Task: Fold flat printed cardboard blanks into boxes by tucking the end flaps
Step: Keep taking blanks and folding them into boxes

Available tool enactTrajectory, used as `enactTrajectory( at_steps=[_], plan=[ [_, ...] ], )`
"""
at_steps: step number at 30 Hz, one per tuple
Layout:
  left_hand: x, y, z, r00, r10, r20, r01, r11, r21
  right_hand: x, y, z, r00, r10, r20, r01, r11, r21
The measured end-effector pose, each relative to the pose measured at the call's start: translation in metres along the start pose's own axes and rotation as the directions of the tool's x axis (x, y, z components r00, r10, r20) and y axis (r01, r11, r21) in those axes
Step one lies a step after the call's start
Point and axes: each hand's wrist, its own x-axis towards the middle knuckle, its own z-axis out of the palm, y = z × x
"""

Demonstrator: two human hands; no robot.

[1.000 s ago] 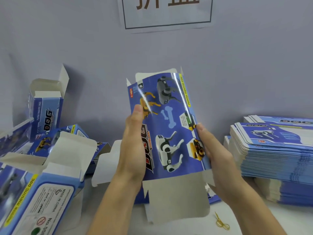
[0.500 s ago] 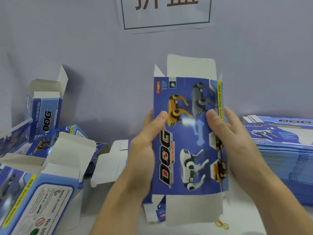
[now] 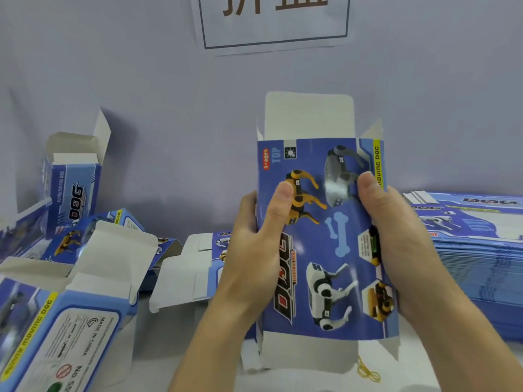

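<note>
I hold a blue printed cardboard blank (image 3: 325, 250) upright in front of me, its robot-dog face toward me. White end flaps stick out at its top and bottom. My left hand (image 3: 254, 250) grips its left edge, thumb pressed on the yellow dog picture. My right hand (image 3: 396, 239) grips the right edge, thumb on the front near the grey dog. The fingers of both hands are hidden behind the blank.
A tall stack of flat blanks (image 3: 475, 250) lies at the right. Several folded boxes with open flaps (image 3: 70, 306) crowd the left side, one standing upright (image 3: 70, 188) by the wall. A yellow rubber band (image 3: 368, 372) lies on the table below the blank.
The blank has swung from tilted and bowed to upright and squarer. Both hands slid up its side edges. The top flap now stands clear above it.
</note>
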Motion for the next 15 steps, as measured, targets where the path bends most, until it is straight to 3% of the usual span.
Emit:
enactTrajectory(
  at_steps=[6, 9, 11, 13, 15],
  plan=[
    [-0.002, 0.014, -0.014, 0.984, -0.161, 0.073, 0.163, 0.986, -0.034, -0.004, 0.001, 0.002, 0.997, -0.031, -0.070, 0.025, 0.996, -0.086],
    [0.000, 0.020, -0.008, 0.995, -0.091, -0.033, 0.089, 0.994, -0.062, -0.001, -0.005, 0.014, 0.999, 0.010, 0.038, -0.007, 0.996, -0.084],
    [0.003, 0.019, -0.006, 0.992, 0.013, -0.129, -0.010, 1.000, 0.022, 0.000, -0.002, 0.009, 0.982, -0.077, 0.175, 0.090, 0.993, -0.070],
    [0.004, 0.017, -0.007, 0.973, 0.108, -0.202, -0.091, 0.992, 0.093, -0.004, -0.011, 0.015, 0.972, -0.141, 0.188, 0.135, 0.990, 0.043],
    [0.004, 0.015, -0.006, 0.967, 0.132, -0.219, -0.112, 0.988, 0.104, -0.005, -0.017, 0.021, 0.972, -0.123, 0.198, 0.125, 0.992, 0.002]
  ],
)
